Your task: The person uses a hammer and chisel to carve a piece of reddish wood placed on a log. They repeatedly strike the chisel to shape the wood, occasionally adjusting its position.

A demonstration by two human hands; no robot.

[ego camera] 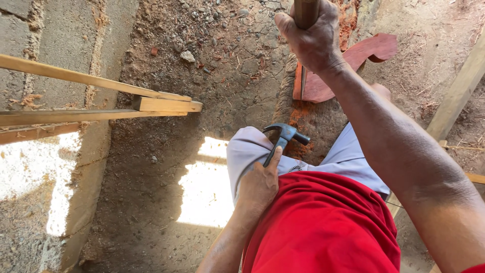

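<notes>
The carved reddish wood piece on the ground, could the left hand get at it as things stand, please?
Probably not: the left hand holds a claw hammer by the thigh, and the carved reddish wood piece lies beyond the knee, under the right hand.

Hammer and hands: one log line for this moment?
left hand: grips claw hammer | right hand: wrapped round wooden post | ground: red carved board

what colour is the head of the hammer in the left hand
Dark blue-grey metal on the hammer held in the left hand, seen best in the head view.
</notes>
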